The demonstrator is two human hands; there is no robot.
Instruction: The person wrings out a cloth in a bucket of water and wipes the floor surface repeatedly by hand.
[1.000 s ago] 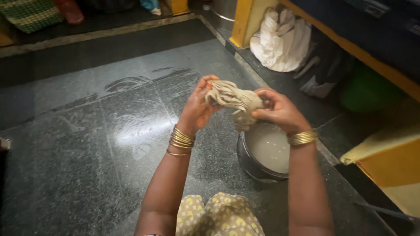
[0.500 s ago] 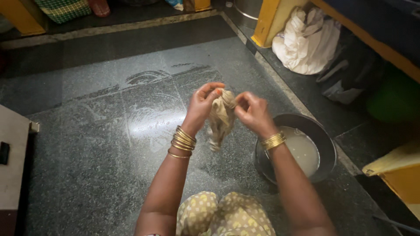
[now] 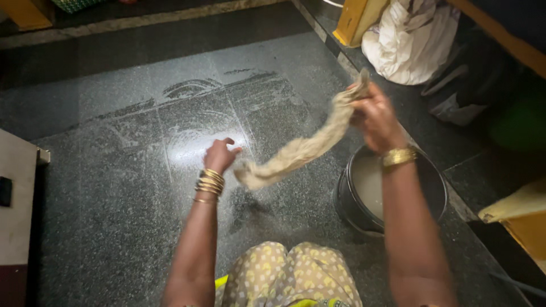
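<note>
My right hand (image 3: 372, 113) is raised and grips the upper end of a wet beige cloth (image 3: 298, 150). The cloth stretches down to the left as a twisted strip. Its lower end hangs just right of my left hand (image 3: 219, 154), which is low over the floor with loosely curled fingers and seems to hold nothing. A dark metal pot (image 3: 344, 199) of milky water stands on the floor under my right forearm. Gold bangles are on both wrists.
The dark granite floor (image 3: 114, 187) shows wet wipe streaks ahead of me. A white bag (image 3: 412, 40) and a yellow furniture leg (image 3: 352, 20) are at the back right. A yellow object (image 3: 523, 219) sits at the right edge, a grey box (image 3: 14, 193) at the left.
The bunched cloth has been drawn out into a long strip. My right hand rose to the right with one end, and my left hand dropped towards the floor and let go.
</note>
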